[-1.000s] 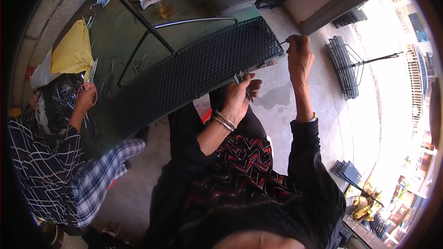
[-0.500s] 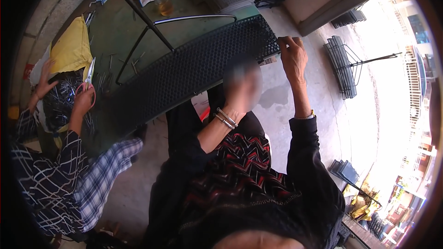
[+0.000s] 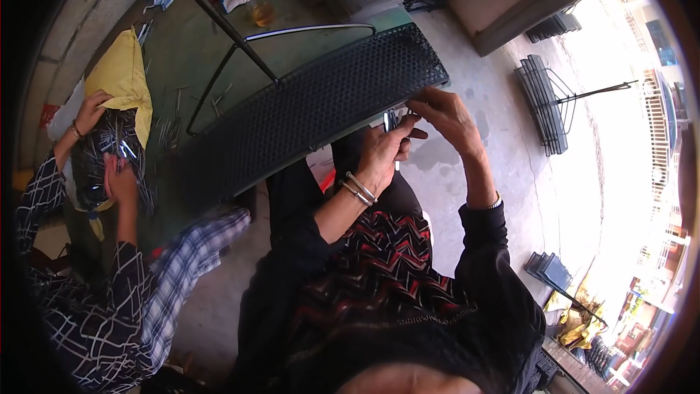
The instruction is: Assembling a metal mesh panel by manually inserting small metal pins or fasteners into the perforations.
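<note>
A long black perforated metal panel (image 3: 313, 106) lies slanting across the green table edge in front of me. My left hand (image 3: 380, 155) is closed around thin silvery pieces (image 3: 389, 120), just below the panel's near edge. Their ends stick out above and below my fingers; their exact kind is unclear. My right hand (image 3: 450, 122) is beside it, under the panel's right corner. Its fingertips are drawn together close to the left hand's pieces, and whatever is between them is too small to make out.
A black rod frame (image 3: 233, 40) rises from the panel. To the left, a co-worker's hands (image 3: 120, 182) are at a yellow bag (image 3: 117, 76) of shiny thin pieces, one holding pink-handled scissors (image 3: 111, 168). Stacked black panels (image 3: 541, 106) stand on the floor at right.
My right hand has left the panel's right corner and come down to my left hand. The co-worker's scissors have dropped down into the bag's opening, and the other hand has gripped the bag.
</note>
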Motion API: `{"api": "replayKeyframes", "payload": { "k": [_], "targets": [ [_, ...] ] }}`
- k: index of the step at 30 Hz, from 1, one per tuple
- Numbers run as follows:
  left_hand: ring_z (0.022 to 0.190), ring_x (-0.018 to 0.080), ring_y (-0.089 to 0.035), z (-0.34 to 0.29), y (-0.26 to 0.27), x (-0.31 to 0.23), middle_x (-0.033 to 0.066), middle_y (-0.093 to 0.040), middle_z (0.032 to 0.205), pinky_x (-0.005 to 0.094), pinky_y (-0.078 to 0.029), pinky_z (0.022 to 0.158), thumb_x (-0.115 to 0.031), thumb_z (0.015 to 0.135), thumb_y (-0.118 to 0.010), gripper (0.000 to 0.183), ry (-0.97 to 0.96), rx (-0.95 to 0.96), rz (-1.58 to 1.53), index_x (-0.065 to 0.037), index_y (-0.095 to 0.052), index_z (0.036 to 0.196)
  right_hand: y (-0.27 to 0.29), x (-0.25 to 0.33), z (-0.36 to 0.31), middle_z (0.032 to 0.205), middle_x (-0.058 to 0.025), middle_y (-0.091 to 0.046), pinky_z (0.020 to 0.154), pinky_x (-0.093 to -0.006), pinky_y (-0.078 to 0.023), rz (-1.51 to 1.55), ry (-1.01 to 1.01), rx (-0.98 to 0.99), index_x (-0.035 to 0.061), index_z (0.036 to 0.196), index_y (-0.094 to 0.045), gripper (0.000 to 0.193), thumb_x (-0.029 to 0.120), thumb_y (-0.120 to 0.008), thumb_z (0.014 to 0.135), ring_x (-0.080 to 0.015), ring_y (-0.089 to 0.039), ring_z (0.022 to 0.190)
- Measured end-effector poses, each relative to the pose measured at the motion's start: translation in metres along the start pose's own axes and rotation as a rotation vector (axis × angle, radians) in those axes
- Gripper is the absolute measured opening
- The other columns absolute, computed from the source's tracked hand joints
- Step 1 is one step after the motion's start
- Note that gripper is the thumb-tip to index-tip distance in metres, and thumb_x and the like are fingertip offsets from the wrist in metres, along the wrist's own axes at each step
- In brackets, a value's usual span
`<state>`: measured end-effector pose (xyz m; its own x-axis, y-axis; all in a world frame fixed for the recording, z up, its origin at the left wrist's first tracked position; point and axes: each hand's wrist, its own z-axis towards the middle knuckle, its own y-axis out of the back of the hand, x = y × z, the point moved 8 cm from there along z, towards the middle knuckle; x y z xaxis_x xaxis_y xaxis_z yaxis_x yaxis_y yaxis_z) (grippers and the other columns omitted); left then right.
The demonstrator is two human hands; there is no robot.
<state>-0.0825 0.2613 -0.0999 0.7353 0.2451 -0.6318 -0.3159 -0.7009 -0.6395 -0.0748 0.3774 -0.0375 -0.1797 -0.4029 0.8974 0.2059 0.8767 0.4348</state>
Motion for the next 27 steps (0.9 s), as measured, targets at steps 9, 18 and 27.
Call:
{"api": "replayKeyframes", "payload": {
  "k": [9,18,27],
  "targets": [
    [0.046,0.0018,-0.035,-0.022,-0.012,-0.008,0.0105,-0.067,0.081,0.0176,-0.022,0.039,-0.016,0.090,-0.058,0.011,-0.017,0.022,0.034,-0.005,-0.059,0.093,0.008,0.023,-0.019,0.080,-0.0076,-0.063,0.066,-0.0271,-0.047,0.035,-0.044,0.117,-0.0054,0.092,-0.061,0.019,0.012,-0.056,0.086,-0.0124,-0.058,0.073],
    [0.053,0.0021,-0.040,-0.012,-0.015,-0.017,0.0118,-0.066,0.085,0.0170,-0.027,0.043,-0.015,0.091,-0.055,0.010,0.007,0.021,-0.048,-0.006,-0.059,0.094,0.052,0.040,-0.015,0.078,-0.0103,-0.066,0.068,-0.0275,-0.050,0.032,0.058,-0.324,-0.0050,0.092,-0.059,0.015,0.007,-0.053,0.088,-0.0161,-0.065,0.074],
    [0.067,0.0100,-0.052,-0.020,-0.014,-0.006,0.0166,-0.064,0.095,0.0215,-0.038,0.054,-0.020,0.095,-0.048,0.019,0.119,0.031,-0.101,-0.007,-0.057,0.106,0.063,0.041,-0.008,0.079,-0.0120,-0.067,0.067,-0.0300,-0.050,-0.394,0.313,-0.740,0.0005,0.095,-0.057,0.010,0.007,-0.053,0.089,-0.0220,-0.068,0.075]
  ]
}}
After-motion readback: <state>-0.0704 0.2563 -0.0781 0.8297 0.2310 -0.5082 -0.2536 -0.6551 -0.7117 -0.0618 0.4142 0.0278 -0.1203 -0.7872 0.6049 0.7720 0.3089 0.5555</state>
